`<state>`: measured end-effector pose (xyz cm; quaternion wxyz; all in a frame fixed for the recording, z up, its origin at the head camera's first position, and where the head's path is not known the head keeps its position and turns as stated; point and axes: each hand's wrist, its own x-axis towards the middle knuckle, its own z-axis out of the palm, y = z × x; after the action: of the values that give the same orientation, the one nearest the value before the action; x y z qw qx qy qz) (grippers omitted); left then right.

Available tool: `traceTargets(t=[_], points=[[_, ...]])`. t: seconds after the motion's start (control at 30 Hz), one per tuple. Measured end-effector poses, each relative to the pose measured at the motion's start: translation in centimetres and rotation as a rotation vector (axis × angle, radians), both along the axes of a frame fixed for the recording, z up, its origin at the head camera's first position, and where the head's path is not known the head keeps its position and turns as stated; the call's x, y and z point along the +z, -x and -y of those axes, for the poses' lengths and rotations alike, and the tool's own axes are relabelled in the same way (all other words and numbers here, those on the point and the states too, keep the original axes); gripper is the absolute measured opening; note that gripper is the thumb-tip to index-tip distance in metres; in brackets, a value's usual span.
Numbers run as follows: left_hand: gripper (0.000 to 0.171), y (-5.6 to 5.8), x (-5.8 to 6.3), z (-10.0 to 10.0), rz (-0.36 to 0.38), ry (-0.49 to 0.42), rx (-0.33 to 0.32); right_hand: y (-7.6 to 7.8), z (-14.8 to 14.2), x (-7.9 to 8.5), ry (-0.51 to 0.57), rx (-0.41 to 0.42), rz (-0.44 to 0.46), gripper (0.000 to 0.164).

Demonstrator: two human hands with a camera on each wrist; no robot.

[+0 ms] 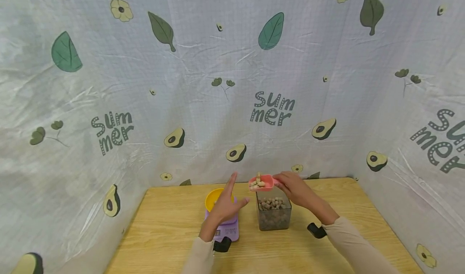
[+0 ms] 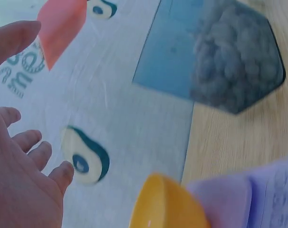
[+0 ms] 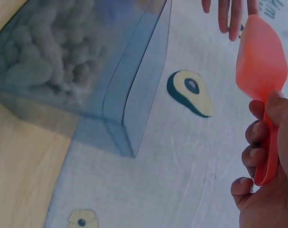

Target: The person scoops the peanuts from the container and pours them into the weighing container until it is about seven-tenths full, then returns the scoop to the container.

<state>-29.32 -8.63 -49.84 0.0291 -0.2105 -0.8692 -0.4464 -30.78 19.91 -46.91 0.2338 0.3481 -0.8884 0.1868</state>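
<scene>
A pink scoop (image 1: 268,182) loaded with several peanuts (image 1: 257,183) is held by its handle in my right hand (image 1: 296,188). It hangs above the clear grey bin (image 1: 274,219), which is partly filled with peanuts in their shells. In the right wrist view my fingers curl round the handle of the scoop (image 3: 263,61). My left hand (image 1: 224,206) hovers with spread fingers over a yellow bowl (image 1: 212,197) and holds nothing. That bowl sits on a purple kitchen scale (image 1: 232,231); my left hand hides part of both. Something pale lies in the bowl.
The wooden table (image 1: 163,225) runs back to a white sheet (image 1: 203,104) printed with avocados and leaves, which also hangs at both sides. The bin stands a short way right of the scale.
</scene>
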Motion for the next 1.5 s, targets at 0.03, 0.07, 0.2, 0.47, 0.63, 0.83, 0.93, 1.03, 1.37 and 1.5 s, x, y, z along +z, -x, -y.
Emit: traceTargets(t=[0.03, 0.07, 0.2, 0.47, 0.63, 0.83, 0.93, 1.03, 1.37, 1.5], points=[[0.096, 0.0, 0.0, 0.5, -0.005, -0.001, 0.016, 0.1, 0.3, 0.0, 0.003, 0.002, 0.002, 0.021], [0.095, 0.0, 0.0, 0.9, -0.011, -0.003, 0.03, 0.2, 0.7, 0.1, 0.004, 0.002, 0.0, 0.021], [0.095, 0.1, -0.4, 2.6, -0.03, -0.004, 0.078, 0.6, 2.0, 0.1, 0.015, 0.021, -0.007, 0.022], [0.101, 0.3, -1.9, 5.5, 0.018, 0.015, 0.173, 1.2, 4.3, 0.4, 0.029, 0.032, 0.038, 0.023], [0.108, 0.3, -3.0, 7.4, 0.052, 0.012, 0.205, 1.8, 6.2, -0.1, 0.044, 0.042, 0.074, 0.021], [0.109, 0.6, -5.0, 8.6, 0.103, 0.029, 0.196, 2.2, 8.5, -0.7, -0.026, -0.002, 0.134, 0.021], [0.111, 0.7, -5.7, 8.5, 0.142, 0.044, 0.196, 2.4, 9.5, -1.1, -0.082, -0.03, 0.182, 0.022], [0.111, 0.8, -6.2, 8.2, 0.168, 0.05, 0.209, 2.6, 10.3, -1.4, -0.154, -0.06, 0.219, 0.025], [0.112, 1.2, -6.7, 7.7, 0.191, 0.059, 0.216, 3.9, 12.2, -1.9, -0.364, -0.116, 0.215, 0.024], [0.111, 1.3, -6.9, 7.7, 0.207, 0.063, 0.215, 4.2, 12.8, -1.4, -0.464, -0.115, 0.136, 0.017]])
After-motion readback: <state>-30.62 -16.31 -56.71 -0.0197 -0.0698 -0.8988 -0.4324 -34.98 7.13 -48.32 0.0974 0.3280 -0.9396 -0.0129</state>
